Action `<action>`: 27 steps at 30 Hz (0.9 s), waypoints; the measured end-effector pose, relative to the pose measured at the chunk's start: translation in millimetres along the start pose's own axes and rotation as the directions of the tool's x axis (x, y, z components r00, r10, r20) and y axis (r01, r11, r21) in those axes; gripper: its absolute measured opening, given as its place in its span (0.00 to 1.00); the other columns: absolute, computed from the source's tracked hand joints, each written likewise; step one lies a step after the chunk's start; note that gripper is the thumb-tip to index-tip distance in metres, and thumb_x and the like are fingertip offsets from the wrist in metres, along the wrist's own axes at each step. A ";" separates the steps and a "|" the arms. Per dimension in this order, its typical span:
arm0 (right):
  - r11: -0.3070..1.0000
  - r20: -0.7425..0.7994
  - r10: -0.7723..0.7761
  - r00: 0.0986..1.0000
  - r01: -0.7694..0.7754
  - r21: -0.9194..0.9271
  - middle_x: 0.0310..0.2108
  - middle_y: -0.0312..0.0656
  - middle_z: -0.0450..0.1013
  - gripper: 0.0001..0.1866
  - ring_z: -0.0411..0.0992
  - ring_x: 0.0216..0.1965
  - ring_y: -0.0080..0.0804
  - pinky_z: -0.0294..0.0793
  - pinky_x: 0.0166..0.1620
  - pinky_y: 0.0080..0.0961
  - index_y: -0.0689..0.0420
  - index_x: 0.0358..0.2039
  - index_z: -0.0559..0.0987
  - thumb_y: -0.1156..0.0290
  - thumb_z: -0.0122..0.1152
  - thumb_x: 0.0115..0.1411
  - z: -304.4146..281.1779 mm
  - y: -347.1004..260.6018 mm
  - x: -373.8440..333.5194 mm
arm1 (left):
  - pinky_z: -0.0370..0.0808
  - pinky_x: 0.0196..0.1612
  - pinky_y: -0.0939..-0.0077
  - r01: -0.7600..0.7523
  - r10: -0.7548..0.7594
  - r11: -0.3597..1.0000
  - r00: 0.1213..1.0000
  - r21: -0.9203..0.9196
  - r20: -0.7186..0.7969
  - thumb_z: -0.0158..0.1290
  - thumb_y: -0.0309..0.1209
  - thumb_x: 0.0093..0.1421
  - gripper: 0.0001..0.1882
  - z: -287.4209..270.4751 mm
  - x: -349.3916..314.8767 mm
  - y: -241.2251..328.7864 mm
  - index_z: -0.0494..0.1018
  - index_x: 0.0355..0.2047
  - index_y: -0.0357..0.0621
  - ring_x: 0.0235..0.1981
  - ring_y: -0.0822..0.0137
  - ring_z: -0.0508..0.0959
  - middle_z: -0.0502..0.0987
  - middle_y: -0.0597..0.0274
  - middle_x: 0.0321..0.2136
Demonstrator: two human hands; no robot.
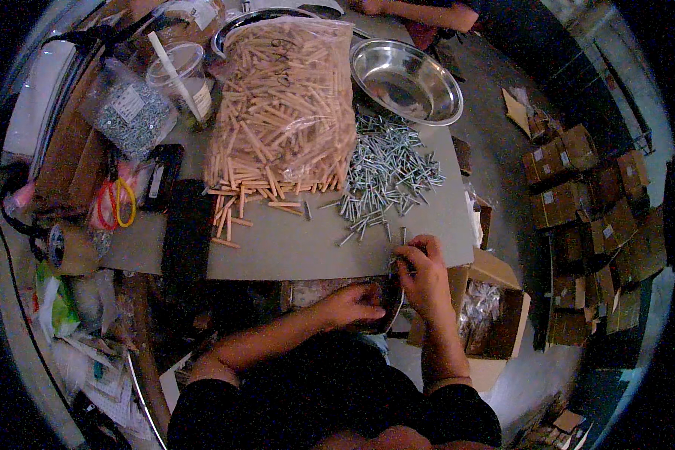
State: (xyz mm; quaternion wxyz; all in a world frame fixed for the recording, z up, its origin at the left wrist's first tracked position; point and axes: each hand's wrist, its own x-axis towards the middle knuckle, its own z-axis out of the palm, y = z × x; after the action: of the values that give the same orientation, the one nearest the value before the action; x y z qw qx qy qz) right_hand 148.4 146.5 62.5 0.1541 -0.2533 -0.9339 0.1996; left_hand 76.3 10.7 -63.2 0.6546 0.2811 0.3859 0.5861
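Observation:
A pile of silvery screws (394, 169) spreads over the right part of the table, with a few loose ones along its near side. My right hand (426, 274) is at the table's front edge, just below the pile. Its thumb and fingers pinch together on something small that I cannot make out. Lower and to the left, in front of the table edge, my left hand (355, 306) has its fingers curled together; whatever they hold is hidden. Left of the screws lies a large clear bag of wooden dowels (281, 112), some spilled out at its near end.
A steel bowl (409, 81) stands behind the screws. At left are a plastic tub (178, 71), a bag of small metal parts (131, 112) and yellow-handled scissors (125, 202). An open carton (495, 307) stands by my right arm; stacked cartons (577, 187) fill the far right. Another person's arm (420, 11) shows at the top.

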 end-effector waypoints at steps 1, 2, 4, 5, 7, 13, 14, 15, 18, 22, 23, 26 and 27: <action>1.000 0.008 -0.010 1.000 0.010 0.003 0.35 0.46 0.68 0.11 0.70 0.38 0.44 0.71 0.41 0.31 0.58 0.33 0.78 0.78 0.60 0.46 0.3 2.1 -0.4 | 0.67 0.35 0.78 0.078 -0.075 0.995 0.996 -0.062 0.039 0.59 0.35 0.53 0.12 0.8 7.9 1.8 0.69 0.32 0.44 0.30 0.74 0.68 0.70 0.70 0.27; 1.000 0.017 -0.020 1.000 0.020 0.007 0.35 0.46 0.69 0.11 0.70 0.37 0.45 0.71 0.41 0.32 0.58 0.33 0.78 0.78 0.61 0.46 0.7 4.0 -0.9 | 0.67 0.34 0.78 0.157 -0.147 0.980 0.986 -0.122 0.083 0.59 0.35 0.53 0.12 1.8 13.6 2.4 0.69 0.32 0.44 0.30 0.74 0.68 0.71 0.70 0.27; 1.000 0.023 -0.025 0.999 0.025 0.008 0.35 0.47 0.69 0.11 0.70 0.37 0.45 0.71 0.40 0.32 0.58 0.33 0.78 0.77 0.61 0.46 0.4 4.7 -1.9 | 0.67 0.34 0.79 0.177 -0.163 0.966 0.983 -0.186 0.090 0.59 0.34 0.52 0.12 5.0 21.2 -0.6 0.69 0.32 0.45 0.30 0.74 0.68 0.71 0.70 0.27; 1.000 0.022 -0.022 1.000 0.022 0.007 0.34 0.47 0.70 0.11 0.70 0.36 0.45 0.71 0.40 0.32 0.58 0.33 0.78 0.77 0.61 0.46 1.5 3.0 -2.0 | 0.67 0.34 0.79 0.187 -0.170 0.958 0.981 -0.219 0.094 0.59 0.34 0.52 0.11 6.5 23.7 -1.0 0.69 0.32 0.45 0.30 0.74 0.68 0.71 0.70 0.27; 1.000 0.026 -0.020 0.999 0.020 0.016 0.35 0.47 0.70 0.11 0.71 0.36 0.45 0.72 0.40 0.33 0.58 0.33 0.78 0.76 0.62 0.46 3.1 3.5 -3.9 | 0.67 0.34 0.79 0.165 -0.144 0.953 0.985 -0.255 0.096 0.58 0.32 0.53 0.10 9.6 24.6 5.2 0.69 0.32 0.45 0.30 0.75 0.69 0.71 0.70 0.27; 0.999 0.015 -0.038 0.999 0.039 -0.036 0.36 0.46 0.71 0.13 0.72 0.37 0.43 0.73 0.40 0.31 0.58 0.35 0.79 0.76 0.63 0.46 0.0 -10.5 -2.8 | 0.68 0.37 0.80 0.123 -0.071 0.882 0.989 -0.456 0.129 0.56 0.27 0.54 0.12 18.8 22.1 15.7 0.69 0.38 0.44 0.34 0.74 0.70 0.72 0.69 0.33; 0.997 0.014 -0.049 0.999 0.050 -0.065 0.37 0.46 0.71 0.13 0.72 0.37 0.43 0.73 0.40 0.31 0.58 0.35 0.79 0.76 0.63 0.46 0.4 -11.9 -3.1 | 0.68 0.38 0.80 0.110 -0.059 0.879 0.991 -0.464 0.123 0.56 0.27 0.54 0.13 20.7 19.5 21.8 0.69 0.40 0.44 0.35 0.74 0.70 0.73 0.68 0.34; 0.994 0.015 -0.061 0.998 0.062 -0.095 0.37 0.46 0.71 0.13 0.72 0.38 0.43 0.73 0.41 0.31 0.58 0.35 0.79 0.76 0.63 0.46 -0.2 -13.2 -3.1 | 0.69 0.39 0.79 0.117 -0.059 0.887 0.988 -0.446 0.141 0.56 0.27 0.54 0.14 18.4 20.0 18.4 0.69 0.41 0.44 0.35 0.73 0.70 0.72 0.68 0.35; 0.999 0.068 -0.021 0.997 0.024 -0.044 0.38 0.47 0.71 0.13 0.72 0.38 0.44 0.73 0.42 0.31 0.57 0.35 0.79 0.76 0.62 0.46 2.3 -5.5 -4.1 | 0.69 0.41 0.77 0.128 -0.066 0.911 0.983 -0.391 0.168 0.56 0.28 0.53 0.16 11.6 22.7 7.6 0.69 0.43 0.44 0.36 0.72 0.71 0.72 0.68 0.36; 0.997 0.200 -0.019 0.980 0.005 0.075 0.39 0.47 0.70 0.13 0.72 0.40 0.43 0.73 0.43 0.31 0.57 0.35 0.80 0.80 0.60 0.45 -5.9 -2.6 -0.8 | 0.68 0.41 0.76 0.131 -0.088 0.936 0.986 -0.327 0.144 0.57 0.28 0.52 0.16 9.4 21.5 10.7 0.69 0.41 0.44 0.36 0.71 0.71 0.72 0.68 0.34; 0.994 0.234 -0.057 0.971 0.032 0.109 0.39 0.47 0.70 0.14 0.72 0.40 0.43 0.73 0.43 0.30 0.57 0.35 0.80 0.81 0.59 0.45 -8.7 -0.9 0.2 | 0.68 0.41 0.75 0.133 -0.093 0.940 0.986 -0.314 0.139 0.58 0.28 0.51 0.16 8.9 20.9 13.6 0.69 0.41 0.44 0.36 0.71 0.71 0.72 0.68 0.34; 0.980 0.330 -0.074 0.941 0.007 0.199 0.40 0.47 0.70 0.15 0.72 0.41 0.43 0.73 0.43 0.30 0.57 0.34 0.80 0.83 0.58 0.43 -13.8 2.3 -0.3 | 0.68 0.39 0.75 0.211 -0.188 0.948 0.976 -0.238 0.114 0.59 0.29 0.50 0.16 13.4 11.6 48.5 0.70 0.39 0.43 0.35 0.71 0.71 0.72 0.68 0.32; 0.974 0.365 -0.074 0.928 -0.012 0.227 0.40 0.47 0.70 0.15 0.72 0.41 0.43 0.73 0.43 0.29 0.56 0.34 0.80 0.83 0.58 0.43 -15.3 0.5 0.8 | 0.68 0.38 0.75 0.220 -0.200 0.944 0.974 -0.245 0.104 0.59 0.29 0.50 0.16 13.6 10.1 49.4 0.70 0.39 0.44 0.34 0.71 0.71 0.72 0.67 0.31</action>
State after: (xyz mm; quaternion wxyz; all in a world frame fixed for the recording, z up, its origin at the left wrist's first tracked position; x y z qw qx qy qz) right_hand 153.9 151.8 75.8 0.0056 -0.1770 -0.9214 0.3459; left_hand 60.6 29.5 -17.0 0.7585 0.1745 0.3095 0.5462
